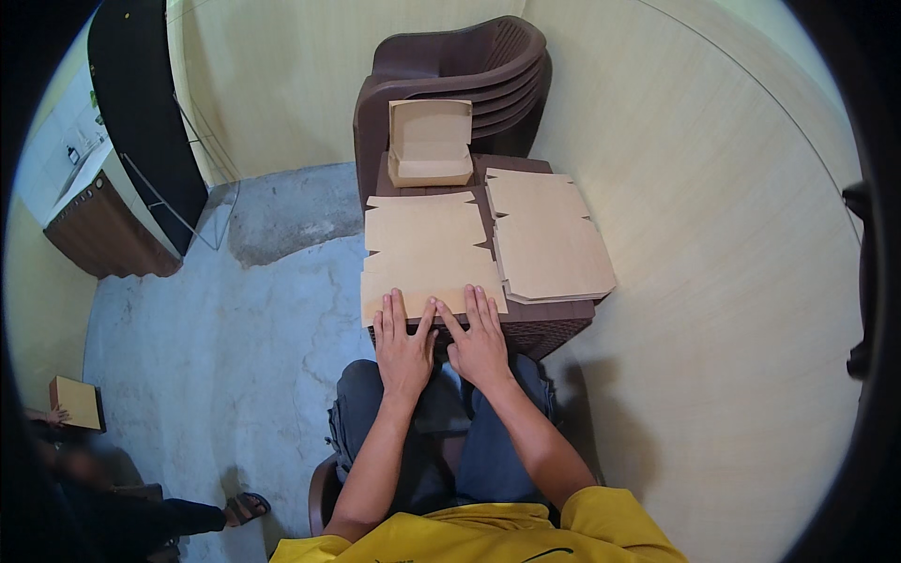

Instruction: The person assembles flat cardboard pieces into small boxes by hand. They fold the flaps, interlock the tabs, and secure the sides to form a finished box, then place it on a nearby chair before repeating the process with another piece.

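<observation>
A flat brown cardboard box blank [427,235], with notches cut in its sides, lies before me on a dark brown woven-pattern table [549,317]. On its near edge rest the fingers of my left hand [404,347], stretched out flat. Beside it my right hand [477,342] presses the same edge with fingers spread, the two index fingers almost meeting. To the right lies a stack of similar flat blanks [549,235]. Beyond the blank in front of me stands a folded cardboard box [430,141] with its lid raised.
Stacked brown plastic chairs [460,70] stand behind the table, near a pale wall [713,235] that curves along the right. At the lower left another person's hand [58,414] touches a cardboard box [77,403]. A counter with a sink [113,216] is at the far left.
</observation>
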A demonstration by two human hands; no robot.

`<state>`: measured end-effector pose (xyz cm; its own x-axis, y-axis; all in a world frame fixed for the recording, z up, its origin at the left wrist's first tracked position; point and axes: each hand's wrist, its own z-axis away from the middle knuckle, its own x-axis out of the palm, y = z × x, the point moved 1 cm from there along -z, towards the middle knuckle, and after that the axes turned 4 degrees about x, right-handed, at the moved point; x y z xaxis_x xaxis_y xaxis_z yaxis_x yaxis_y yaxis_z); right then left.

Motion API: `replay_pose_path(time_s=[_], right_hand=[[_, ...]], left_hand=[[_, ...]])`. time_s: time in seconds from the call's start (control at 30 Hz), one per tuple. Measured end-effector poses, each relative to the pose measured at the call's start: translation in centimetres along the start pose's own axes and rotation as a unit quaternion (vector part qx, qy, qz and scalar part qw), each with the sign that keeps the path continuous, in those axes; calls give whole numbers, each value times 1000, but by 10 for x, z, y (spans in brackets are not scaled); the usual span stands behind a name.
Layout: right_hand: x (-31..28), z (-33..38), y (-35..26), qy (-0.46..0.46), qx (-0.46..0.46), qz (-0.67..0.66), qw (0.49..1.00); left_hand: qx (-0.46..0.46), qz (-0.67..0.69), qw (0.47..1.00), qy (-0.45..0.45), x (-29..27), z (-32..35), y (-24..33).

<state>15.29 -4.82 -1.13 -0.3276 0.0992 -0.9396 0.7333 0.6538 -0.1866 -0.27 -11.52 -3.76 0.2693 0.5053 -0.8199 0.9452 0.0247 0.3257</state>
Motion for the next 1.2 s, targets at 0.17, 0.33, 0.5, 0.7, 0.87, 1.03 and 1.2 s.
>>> replay_pose_path(time_s=[0.17, 0.33, 0.5, 0.7, 0.87, 1.03, 1.2], right_hand=[[14, 0, 17, 25, 7, -33, 999], [20, 2, 25, 57, -8, -35, 998], [8, 1, 17, 3, 29, -11, 1000], [-12, 3, 8, -14, -24, 8, 1000], [-5, 1, 11, 4, -8, -52, 999], [7, -1, 18, 56, -6, -77, 995], [10, 1, 13, 81, 20, -99, 992]], left_hand=[[-3, 31, 999, 5, 6, -1, -12], [-55, -41, 997, 39, 2, 5, -7], [-102, -77, 988, 82, -15, 6, -13], [-108, -78, 991, 25, -14, 6, 6], [-49, -7, 999, 20, -13, 5, 2], [-69, -20, 996, 53, -21, 11, -20], [-109, -46, 990, 72, -26, 16, -30]])
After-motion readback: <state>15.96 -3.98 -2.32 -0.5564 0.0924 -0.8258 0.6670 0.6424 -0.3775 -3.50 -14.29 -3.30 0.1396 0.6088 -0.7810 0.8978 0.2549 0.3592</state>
